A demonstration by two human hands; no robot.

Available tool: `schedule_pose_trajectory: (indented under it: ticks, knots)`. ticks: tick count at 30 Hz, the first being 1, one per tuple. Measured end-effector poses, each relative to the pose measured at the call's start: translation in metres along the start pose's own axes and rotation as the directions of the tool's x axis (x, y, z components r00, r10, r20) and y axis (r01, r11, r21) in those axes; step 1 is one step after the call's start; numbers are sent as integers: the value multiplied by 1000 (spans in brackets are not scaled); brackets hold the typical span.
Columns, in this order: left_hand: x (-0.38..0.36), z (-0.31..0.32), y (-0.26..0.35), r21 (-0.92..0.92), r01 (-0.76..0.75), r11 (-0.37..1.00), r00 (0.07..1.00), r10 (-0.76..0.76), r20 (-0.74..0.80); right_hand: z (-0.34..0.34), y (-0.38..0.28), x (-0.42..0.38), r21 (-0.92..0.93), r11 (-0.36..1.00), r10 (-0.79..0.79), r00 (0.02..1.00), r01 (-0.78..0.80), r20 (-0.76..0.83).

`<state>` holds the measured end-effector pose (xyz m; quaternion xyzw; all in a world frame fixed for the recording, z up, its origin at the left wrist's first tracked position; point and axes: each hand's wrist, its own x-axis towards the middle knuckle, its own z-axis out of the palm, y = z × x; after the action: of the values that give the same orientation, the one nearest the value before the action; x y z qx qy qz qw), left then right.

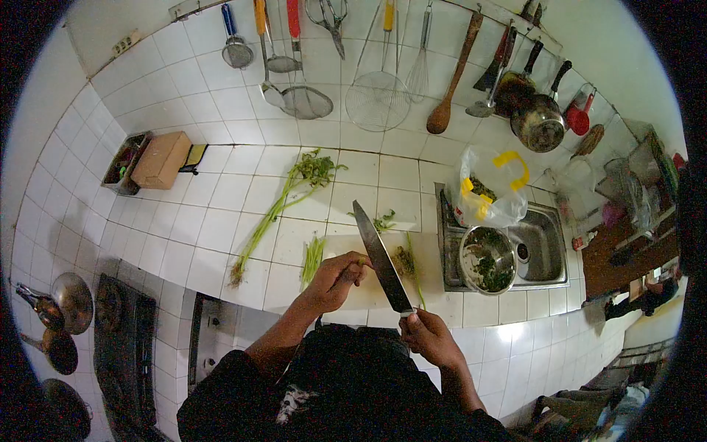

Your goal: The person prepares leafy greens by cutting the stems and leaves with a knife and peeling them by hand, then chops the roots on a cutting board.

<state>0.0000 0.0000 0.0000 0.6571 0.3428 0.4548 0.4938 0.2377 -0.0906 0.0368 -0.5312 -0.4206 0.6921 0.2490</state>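
Observation:
My right hand (433, 337) is wrapped round the handle of a large kitchen knife (381, 258), its blade slanting up and away over the pale cutting board (353, 283). My left hand (337, 281) is closed, fingers curled, with its fingertips at or close to the blade's side; whether they hold anything is hidden. Cut green stalks (312, 259) lie just left of the board. A stalk with brown roots (402, 261) rests right of the blade, and a small leafy sprig (384, 220) lies behind it. Farther left is a long leafy celery bunch (276, 210) with roots.
A steel bowl of chopped greens (488, 260) stands at the sink (546, 239), beside a plastic bag (493, 184). A cardboard box (160, 160) sits at the back left. Strainers, a whisk (418, 74) and pans (537, 121) hang on the wall. A stove (121, 346) is at left.

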Motion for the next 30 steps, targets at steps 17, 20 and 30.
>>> schedule_pose_trajectory:
  ticks: [17,20,30]
  knots:
    - [-11,1,15,59,-52,997,999,52,2,0,-9,-17,-215,972,-98,995,94,-6]
    - [-13,-4,18,101,-55,993,998,55,11,0,-9,-16,-213,971,-110,994,107,-2]
    - [-13,-15,21,132,-53,990,999,54,-3,6,-6,-14,-179,980,-80,995,89,54]
